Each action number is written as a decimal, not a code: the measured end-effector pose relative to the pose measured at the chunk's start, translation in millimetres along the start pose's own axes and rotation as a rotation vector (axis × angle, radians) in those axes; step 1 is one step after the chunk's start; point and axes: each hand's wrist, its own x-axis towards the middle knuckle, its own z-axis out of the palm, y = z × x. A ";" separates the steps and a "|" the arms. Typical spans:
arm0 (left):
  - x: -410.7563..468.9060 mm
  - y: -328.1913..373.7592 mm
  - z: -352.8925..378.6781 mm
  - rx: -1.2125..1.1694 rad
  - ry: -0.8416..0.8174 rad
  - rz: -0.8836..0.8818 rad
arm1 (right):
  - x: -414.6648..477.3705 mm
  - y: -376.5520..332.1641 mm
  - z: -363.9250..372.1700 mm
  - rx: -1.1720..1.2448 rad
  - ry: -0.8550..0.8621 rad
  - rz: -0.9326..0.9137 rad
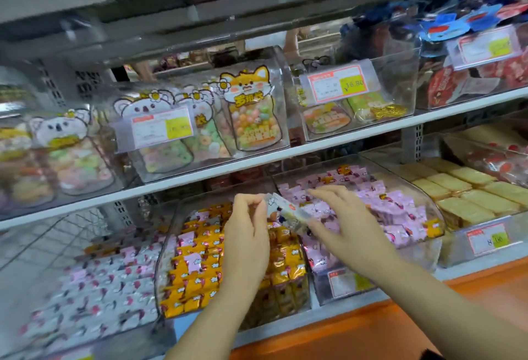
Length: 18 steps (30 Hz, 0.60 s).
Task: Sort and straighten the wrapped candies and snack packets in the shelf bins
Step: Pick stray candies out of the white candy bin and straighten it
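Note:
A white wrapped candy [288, 212] hangs in the air above the boundary between two clear bins on the lower shelf. My left hand [248, 234] pinches its left end between thumb and fingertips. My right hand [344, 224] holds its right end, thumb underneath, fingers spread over the pink candies. The middle bin [171, 234] holds orange wrapped candies [200, 262] with a few pink ones mixed in. The bin to the right [428, 202] holds pink wrapped candies [397, 211] with a few orange strays. White candies with pink marks [100, 285] fill the left bin.
Pale yellow snack packets [463, 188] sit in rows at the right. The upper shelf carries clear bins with animal-shaped candy bags [251, 108] and price tags [337, 82]. An orange ledge [428, 317] runs below the lower shelf's front edge.

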 end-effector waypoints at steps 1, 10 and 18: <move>-2.1 -1.9 -7.7 0.017 -0.014 0.025 | 2.1 -10.5 3.8 0.035 -0.021 -0.036; -23.5 -43.5 -101.7 -0.038 0.056 -0.024 | 21.1 -109.7 66.0 0.121 -0.130 -0.240; -34.4 -96.3 -192.5 -0.002 0.206 -0.137 | 31.5 -186.7 135.3 0.208 -0.192 -0.353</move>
